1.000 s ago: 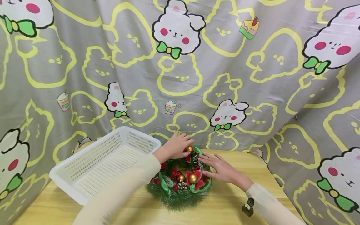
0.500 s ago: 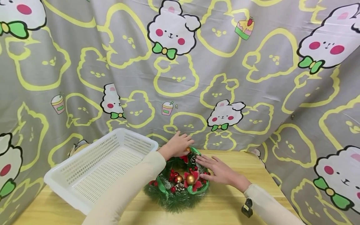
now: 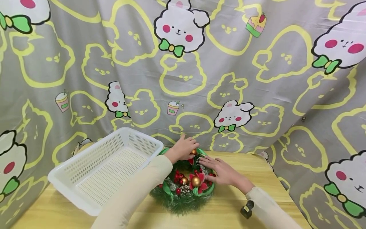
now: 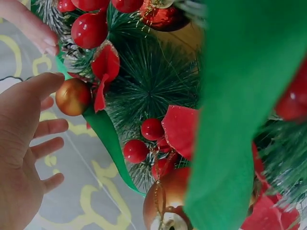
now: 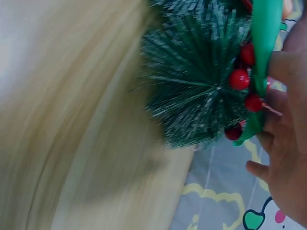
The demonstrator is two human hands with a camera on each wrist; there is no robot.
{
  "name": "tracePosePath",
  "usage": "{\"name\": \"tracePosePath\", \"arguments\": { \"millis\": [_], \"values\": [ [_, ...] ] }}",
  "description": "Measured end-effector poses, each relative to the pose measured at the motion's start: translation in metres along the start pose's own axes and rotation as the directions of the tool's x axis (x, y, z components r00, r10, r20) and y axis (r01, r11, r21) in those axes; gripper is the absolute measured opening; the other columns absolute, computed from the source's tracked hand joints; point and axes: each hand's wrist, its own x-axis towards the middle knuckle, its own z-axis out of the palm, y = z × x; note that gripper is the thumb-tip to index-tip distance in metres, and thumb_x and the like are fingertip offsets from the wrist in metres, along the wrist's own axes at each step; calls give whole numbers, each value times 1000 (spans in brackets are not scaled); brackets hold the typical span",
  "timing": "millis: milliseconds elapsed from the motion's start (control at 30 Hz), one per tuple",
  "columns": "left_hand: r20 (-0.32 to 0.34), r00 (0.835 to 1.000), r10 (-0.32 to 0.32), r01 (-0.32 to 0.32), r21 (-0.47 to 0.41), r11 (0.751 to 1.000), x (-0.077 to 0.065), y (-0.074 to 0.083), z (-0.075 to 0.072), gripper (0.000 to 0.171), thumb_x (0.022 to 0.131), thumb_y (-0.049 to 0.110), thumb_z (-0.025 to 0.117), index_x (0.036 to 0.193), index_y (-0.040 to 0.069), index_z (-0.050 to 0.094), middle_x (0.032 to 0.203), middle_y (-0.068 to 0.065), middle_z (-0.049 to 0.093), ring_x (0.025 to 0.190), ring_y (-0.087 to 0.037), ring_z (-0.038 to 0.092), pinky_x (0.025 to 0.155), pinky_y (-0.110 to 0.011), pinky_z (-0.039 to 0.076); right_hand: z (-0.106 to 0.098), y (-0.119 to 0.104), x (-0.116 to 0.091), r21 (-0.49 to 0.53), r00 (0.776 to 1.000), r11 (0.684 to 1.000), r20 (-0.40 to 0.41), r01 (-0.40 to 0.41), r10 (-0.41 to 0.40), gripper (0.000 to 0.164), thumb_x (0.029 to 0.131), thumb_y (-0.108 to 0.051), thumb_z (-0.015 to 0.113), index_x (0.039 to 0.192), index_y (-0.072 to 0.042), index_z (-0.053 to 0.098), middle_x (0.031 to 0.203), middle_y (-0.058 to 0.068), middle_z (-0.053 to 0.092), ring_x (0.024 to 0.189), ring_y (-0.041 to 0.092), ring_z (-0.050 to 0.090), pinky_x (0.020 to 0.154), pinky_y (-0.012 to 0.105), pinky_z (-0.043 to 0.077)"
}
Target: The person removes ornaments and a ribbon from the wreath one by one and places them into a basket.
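Note:
A green Christmas wreath [image 3: 181,202] lies on the wooden table, dressed with gold balls, red berries, red flowers and pine cones. A green ribbon [image 4: 108,139] runs round it. My left hand [image 3: 184,149] is over its far side, fingers loosely extended. In the left wrist view, the left thumb [image 4: 45,86] is at a small gold ball [image 4: 73,97], apparently touching it. My right hand [image 3: 221,171] rests against the wreath's right side with fairly straight fingers. Beside the ribbon and red berries [image 5: 239,79], the right wrist view partly hides those fingers.
A white slotted plastic basket [image 3: 88,190] stands to the left of the wreath, partly behind the left sleeve. A grey curtain [image 3: 137,76] with cartoon rabbits hangs behind and on both sides of the table [image 3: 243,203]. A small black device [image 3: 247,209] is at the right sleeve.
Both hands stay at nearly the same spots on the wreath. A stretch of green ribbon now shows at the wreath's back left, beside the left wrist. The head view has shifted slightly.

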Motion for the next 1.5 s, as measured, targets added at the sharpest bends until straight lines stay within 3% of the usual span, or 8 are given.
{"name": "tracePosePath", "arguments": {
  "millis": [533, 1267, 1500],
  "values": [
    [40, 999, 0, 0, -10, 1000, 0, -2, 1, 48, 101, 49, 60, 143, 28, 50, 145, 5, 54, 141, -20, 46, 119, -52, 35, -5, -7, 4, 9, 999, 999, 31, -35, 34, 62, 102, -43, 58, 153, -9, 47, 160, 12, 43, 150, 40, 35, 115, 66, 32],
    [23, 999, -35, 35, -31, 999, 2, 5, 9, 38, 101, 44, 62, 134, 27, 53, 138, 7, 59, 140, -19, 48, 119, -49, 36, 1, -4, 1, 9, 1000, 1000, 17, -14, 14, 62, 103, -47, 55, 153, -10, 47, 160, 11, 43, 149, 38, 38, 113, 63, 36],
    [-14, 1000, -26, 25, -53, 998, 0, 2, 9, 37, 99, 42, 66, 130, 26, 54, 135, 6, 60, 137, -20, 50, 117, -49, 39, 1, -2, 2, 2, 1000, 1000, 12, -3, 3, 63, 103, -47, 55, 153, -10, 47, 161, 11, 43, 149, 38, 39, 112, 64, 37]
  ]
}}
